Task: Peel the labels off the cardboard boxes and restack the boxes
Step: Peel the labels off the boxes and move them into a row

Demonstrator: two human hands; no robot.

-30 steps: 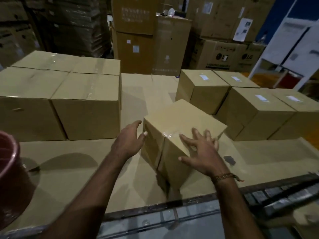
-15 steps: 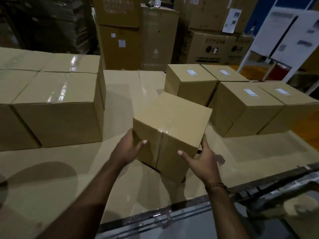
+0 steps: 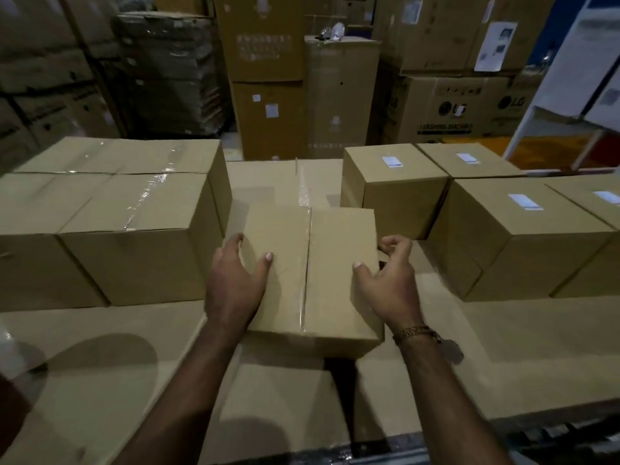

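A small plain cardboard box (image 3: 315,263) with a taped seam is lifted above the cardboard-covered surface (image 3: 100,364), held squarely in front of me. My left hand (image 3: 235,280) grips its left side, thumb on the top face. My right hand (image 3: 385,280) grips its right side, thumb on top and fingers curled at the edge. No label shows on this box. To the right stand several boxes with white labels (image 3: 392,161) on their tops, such as the nearest one (image 3: 523,236). On the left sit larger unlabelled taped boxes (image 3: 134,236).
Tall stacked cartons (image 3: 268,78) and LG appliance boxes (image 3: 453,109) fill the background. A white board stand (image 3: 570,78) is at the far right. A dark metal edge (image 3: 553,427) runs along the near side of the surface.
Both hands closed on the small box, lifted it and turned it square to me. The view has shifted left and forward; the red bucket at the left is out of sight.
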